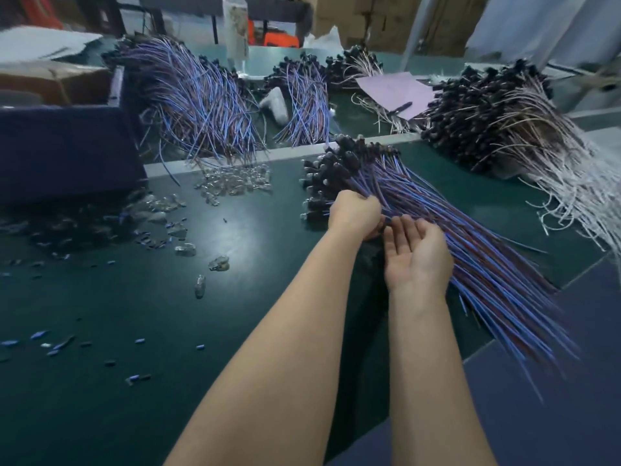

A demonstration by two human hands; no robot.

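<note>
Assembly bench [268, 297]: a worker's left hand [356, 213] curls round a bundle of blue-and-maroon wire leads [470, 243] just behind its black caps [339, 163]. The right hand [418, 255] lies flat, palm up, fingers straight, against the strands. The bundle sits bench-right, tails fanning past the edge. Prob. best: grip tight nr the caps, comb loose ends w/ the free palm. Leads look thin, glossy, springy.

Blue and seemingly maroon wires [470, 237], black-capped, on green mat [134, 297].
</note>
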